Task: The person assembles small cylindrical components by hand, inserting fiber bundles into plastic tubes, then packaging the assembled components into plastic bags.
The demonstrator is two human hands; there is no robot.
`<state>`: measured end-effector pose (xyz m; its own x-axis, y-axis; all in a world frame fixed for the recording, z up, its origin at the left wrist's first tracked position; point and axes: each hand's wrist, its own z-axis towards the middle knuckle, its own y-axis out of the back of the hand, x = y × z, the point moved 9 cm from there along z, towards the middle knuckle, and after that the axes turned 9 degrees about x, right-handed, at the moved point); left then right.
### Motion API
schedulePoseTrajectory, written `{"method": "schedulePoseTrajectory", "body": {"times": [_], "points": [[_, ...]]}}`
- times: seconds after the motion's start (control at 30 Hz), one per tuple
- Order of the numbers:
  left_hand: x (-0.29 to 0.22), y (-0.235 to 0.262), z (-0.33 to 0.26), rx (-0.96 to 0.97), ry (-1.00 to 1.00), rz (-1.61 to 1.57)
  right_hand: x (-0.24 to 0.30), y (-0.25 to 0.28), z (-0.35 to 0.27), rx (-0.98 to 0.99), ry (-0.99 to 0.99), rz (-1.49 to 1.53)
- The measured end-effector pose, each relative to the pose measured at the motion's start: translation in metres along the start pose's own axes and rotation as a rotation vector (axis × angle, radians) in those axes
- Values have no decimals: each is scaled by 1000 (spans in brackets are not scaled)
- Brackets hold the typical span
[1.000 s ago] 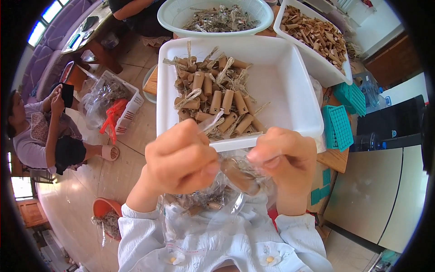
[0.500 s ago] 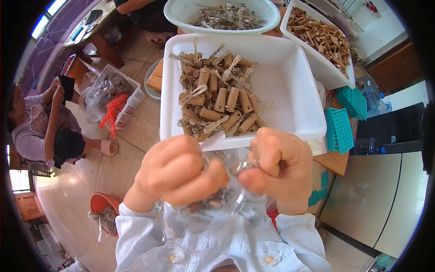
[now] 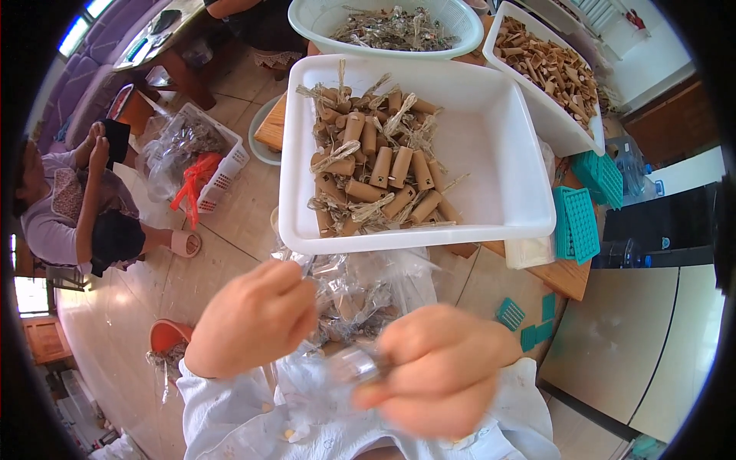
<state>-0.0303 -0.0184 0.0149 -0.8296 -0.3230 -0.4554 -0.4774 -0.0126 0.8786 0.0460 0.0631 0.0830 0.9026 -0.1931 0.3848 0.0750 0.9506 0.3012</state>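
Observation:
My left hand (image 3: 257,318) is closed, fingers curled, in front of the white tray's near-left corner; what its fingertips grip is too small to tell. Lower and to the right, my right hand (image 3: 441,368) is closed and blurred by motion. From its fingers a small, clear, shiny plastic piece (image 3: 356,365) sticks out toward the left. Between and beyond the hands lies a clear plastic bag (image 3: 360,287) over my lap, with small brownish and shiny things inside. The white tray (image 3: 506,222) holds a heap of brown paper-like tubes (image 3: 383,165), several with frayed straw-coloured strands.
Behind the tray stand a pale green basin (image 3: 307,34) of wrapped bits and a white bin (image 3: 529,92) of brown pieces. Teal racks (image 3: 576,222) sit at the right. A seated person (image 3: 69,207), a white basket (image 3: 222,172) and an orange bucket (image 3: 170,335) are at the left.
My hands have moved apart: the left went slightly left, the right came down toward me. The bag between them shows more now. The view has shifted slightly.

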Motion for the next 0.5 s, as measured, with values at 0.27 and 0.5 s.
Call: {"method": "schedulePoseTrajectory", "body": {"times": [0.27,0.5], "points": [[19,31,-14,-271,132,-17,-23,-51,-14,579,-240,-216],[39,28,-18,-116,116,-233,-106,109,-47,103,-1082,-478]]}}
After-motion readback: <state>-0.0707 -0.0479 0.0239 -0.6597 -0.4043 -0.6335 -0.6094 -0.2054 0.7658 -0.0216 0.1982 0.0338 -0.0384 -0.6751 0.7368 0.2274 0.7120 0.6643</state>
